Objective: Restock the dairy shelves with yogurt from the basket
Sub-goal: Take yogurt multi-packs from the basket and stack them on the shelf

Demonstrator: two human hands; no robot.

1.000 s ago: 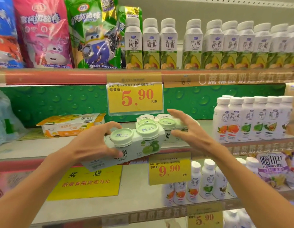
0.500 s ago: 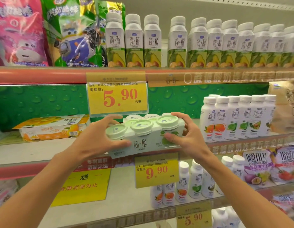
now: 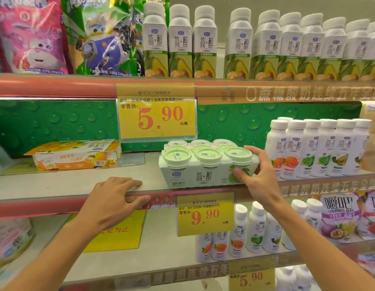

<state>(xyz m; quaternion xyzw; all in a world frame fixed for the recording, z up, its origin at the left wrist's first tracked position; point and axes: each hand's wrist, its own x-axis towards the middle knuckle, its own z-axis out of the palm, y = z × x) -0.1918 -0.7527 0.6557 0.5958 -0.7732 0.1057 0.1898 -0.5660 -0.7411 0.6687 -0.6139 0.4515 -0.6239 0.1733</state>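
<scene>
A white pack of three green-lidded yogurt cups (image 3: 201,172) sits at the front of the middle shelf (image 3: 67,185), with more packs of the same kind (image 3: 200,143) right behind it. My right hand (image 3: 259,177) grips the pack's right end, thumb on its front and fingers over the top. My left hand (image 3: 111,201) rests on the shelf's front edge to the left of the pack, fingers loosely bent, holding nothing. The basket is out of sight.
An orange multipack (image 3: 77,154) lies at the shelf's left. White bottles (image 3: 316,148) stand to the right of the pack. A 5.90 price tag (image 3: 157,118) hangs above it and a 9.90 tag (image 3: 205,215) below. Taller bottles (image 3: 266,47) fill the top shelf.
The yogurt pack went from being held in both hands in front of the shelf to sitting on it. My left hand let go and dropped to the shelf edge.
</scene>
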